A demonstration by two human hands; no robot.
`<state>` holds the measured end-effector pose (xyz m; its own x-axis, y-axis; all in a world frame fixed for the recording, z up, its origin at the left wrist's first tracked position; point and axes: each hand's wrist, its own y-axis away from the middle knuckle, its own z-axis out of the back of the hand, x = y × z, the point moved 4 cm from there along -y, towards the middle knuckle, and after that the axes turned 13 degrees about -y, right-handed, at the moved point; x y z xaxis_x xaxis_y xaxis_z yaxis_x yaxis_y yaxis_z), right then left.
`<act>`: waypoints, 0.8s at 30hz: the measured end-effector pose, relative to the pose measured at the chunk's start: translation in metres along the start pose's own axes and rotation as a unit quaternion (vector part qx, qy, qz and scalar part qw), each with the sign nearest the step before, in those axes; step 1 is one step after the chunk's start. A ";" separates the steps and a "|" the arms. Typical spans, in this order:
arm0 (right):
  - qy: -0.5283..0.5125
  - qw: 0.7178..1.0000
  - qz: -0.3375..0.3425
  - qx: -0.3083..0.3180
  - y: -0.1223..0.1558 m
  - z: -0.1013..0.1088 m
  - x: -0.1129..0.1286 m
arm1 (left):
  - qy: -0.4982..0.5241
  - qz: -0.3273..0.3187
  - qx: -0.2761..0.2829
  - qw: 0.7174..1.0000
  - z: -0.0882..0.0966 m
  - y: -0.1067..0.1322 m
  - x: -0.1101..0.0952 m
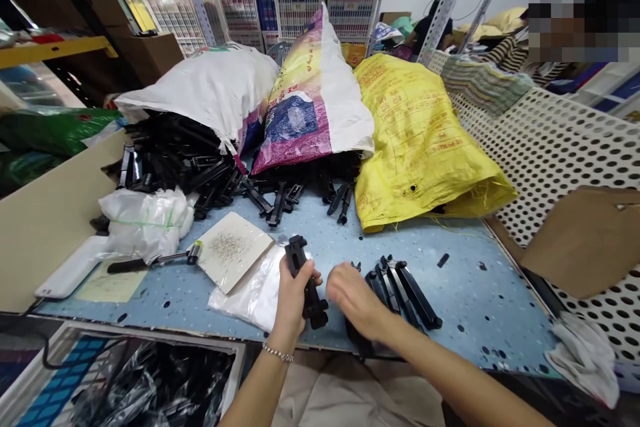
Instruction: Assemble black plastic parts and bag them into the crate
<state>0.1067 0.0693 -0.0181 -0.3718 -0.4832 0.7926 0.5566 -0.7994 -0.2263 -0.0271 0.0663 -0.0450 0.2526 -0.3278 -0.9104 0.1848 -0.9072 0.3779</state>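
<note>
My left hand (295, 293) is wrapped round a long black plastic part (299, 255) with notched ends, held up over the front of the blue table. Just to its right is my right hand (357, 297), its fingers curled into a pinch with the back of the hand towards me. Whatever its fingertips hold, if anything, is hidden. Several similar black parts (413, 290) lie side by side on the table right of that hand, and its forearm passes in front of their near ends. Clear plastic bags (250, 293) lie flat beside my left hand.
A white sack (200, 80), a printed sack (320, 113) and a yellow sack (425, 140) stand along the back, with black parts (175, 160) spilling out. A hammer (170, 258), a square board (235, 247) and bundled bags (145, 217) lie left. An open crate (237, 360) sits below.
</note>
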 end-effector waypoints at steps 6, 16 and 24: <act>0.063 0.949 -0.258 -0.171 -0.099 0.065 -0.072 | -0.217 -0.096 0.050 0.970 -0.011 0.002 0.046; -0.192 0.902 -0.273 -0.273 -0.093 0.084 -0.084 | -0.315 -0.198 0.043 0.927 -0.006 -0.003 0.037; -0.611 0.744 -0.265 -0.052 0.024 0.003 -0.014 | 0.138 -0.062 0.224 0.963 -0.045 0.002 -0.020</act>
<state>0.1278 0.0580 -0.0328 0.4704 0.5451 0.6939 0.4888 -0.8157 0.3094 0.0113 0.0827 -0.0184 0.5093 -0.1821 -0.8411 -0.1818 -0.9781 0.1017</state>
